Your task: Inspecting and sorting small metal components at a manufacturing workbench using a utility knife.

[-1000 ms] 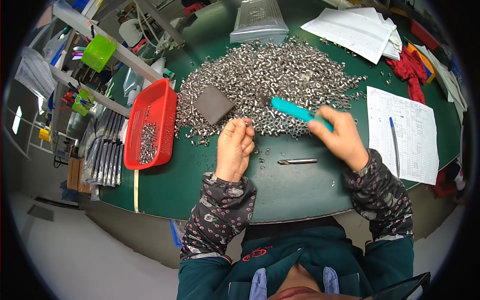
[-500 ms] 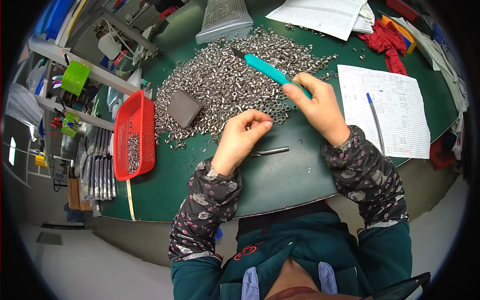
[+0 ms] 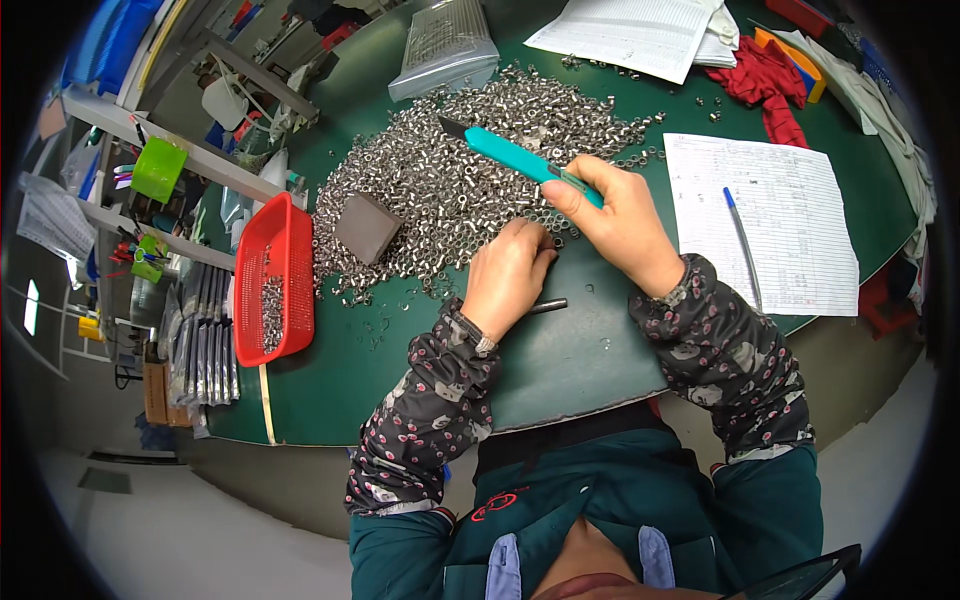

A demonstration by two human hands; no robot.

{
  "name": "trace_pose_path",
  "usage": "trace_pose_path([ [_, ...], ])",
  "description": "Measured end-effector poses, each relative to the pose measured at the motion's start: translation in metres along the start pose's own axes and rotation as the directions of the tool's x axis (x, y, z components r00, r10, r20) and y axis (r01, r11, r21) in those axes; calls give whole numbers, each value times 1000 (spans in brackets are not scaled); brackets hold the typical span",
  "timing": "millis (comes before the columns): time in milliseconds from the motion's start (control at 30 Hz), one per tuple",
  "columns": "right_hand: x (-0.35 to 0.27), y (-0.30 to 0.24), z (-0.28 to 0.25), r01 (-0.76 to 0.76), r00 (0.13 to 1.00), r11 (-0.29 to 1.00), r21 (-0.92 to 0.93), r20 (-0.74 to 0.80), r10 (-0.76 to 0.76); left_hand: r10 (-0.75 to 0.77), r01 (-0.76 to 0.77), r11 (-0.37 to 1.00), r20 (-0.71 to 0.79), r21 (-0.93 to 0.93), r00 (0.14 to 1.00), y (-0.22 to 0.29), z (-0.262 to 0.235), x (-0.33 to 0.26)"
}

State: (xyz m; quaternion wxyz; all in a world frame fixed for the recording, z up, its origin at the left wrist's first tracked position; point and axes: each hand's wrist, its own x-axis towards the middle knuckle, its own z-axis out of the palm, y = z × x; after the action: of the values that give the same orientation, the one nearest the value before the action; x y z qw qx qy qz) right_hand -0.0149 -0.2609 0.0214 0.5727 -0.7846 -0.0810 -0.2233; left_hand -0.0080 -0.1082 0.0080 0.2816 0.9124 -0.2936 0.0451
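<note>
In my right hand point(image 3: 625, 222) is a teal utility knife point(image 3: 515, 155), its dark blade pointing up and left over a wide heap of small metal rings point(image 3: 440, 165). My left hand point(image 3: 508, 275) rests at the near edge of that heap, fingers curled together with the thumb against them. Its fingertips touch the rings there, and what they hold, if anything, is hidden. A dark metal rod point(image 3: 548, 306) lies just right of my left wrist, partly covered by the hand. On the heap's left side sits a dark grey square block point(image 3: 368, 228).
A red basket point(image 3: 300, 290) with some rings stands at the left. Paper sheets point(image 3: 805, 230) with a blue pen point(image 3: 741, 245) lie at the right. Farther back are a clear bag of parts point(image 3: 443, 50), more papers point(image 3: 620, 35) and a red cloth point(image 3: 762, 90).
My left hand has moved slightly right and turned, its fingers now down at the rings and covering part of the rod. The knife in my right hand has shifted a little left and down.
</note>
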Motion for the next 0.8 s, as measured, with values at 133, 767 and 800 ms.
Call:
trace_pose_path([
  [133, 0, 1, 1, 2, 1000, 999, -43, 25, -1, -227, 280, 683, 168, -675, 959, -14, -19, -8],
  [767, -13, -6, 8, 32, 914, 924, -381, 386, 127, -346, 58, -254, 147, -965, 927, -74, -42, -50],
  [800, -14, -5, 9, 73, 912, 921, -382, 398, 93, -350, 63, -251, 152, -966, 924, -74, -42, -50],
])
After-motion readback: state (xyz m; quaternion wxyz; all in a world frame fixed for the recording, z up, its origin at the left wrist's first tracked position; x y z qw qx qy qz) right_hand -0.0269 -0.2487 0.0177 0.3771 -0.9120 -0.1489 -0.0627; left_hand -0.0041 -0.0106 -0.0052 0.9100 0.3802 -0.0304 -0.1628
